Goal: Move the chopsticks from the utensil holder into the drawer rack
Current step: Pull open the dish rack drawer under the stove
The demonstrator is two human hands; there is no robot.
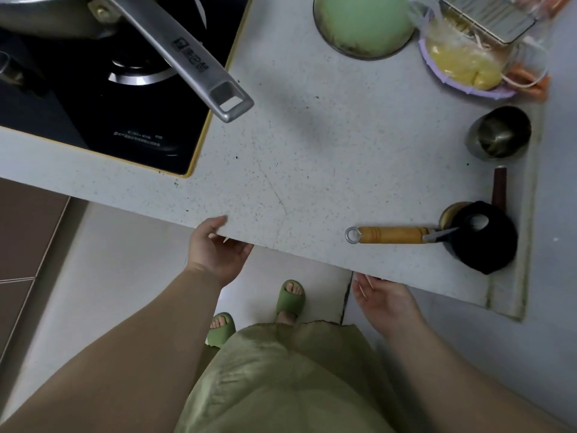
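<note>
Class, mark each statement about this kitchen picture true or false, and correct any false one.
1. The left hand touches the counter edge. True.
2. The pan handle reaches out over the counter. True.
3. The right hand holds a bunch of chopsticks. False: it is open below the counter edge; something thin by the fingers is unclear.
4. The wooden-handled tool stands upright in a holder. False: it lies flat on the counter.
5. The person wears green slippers. True.
</note>
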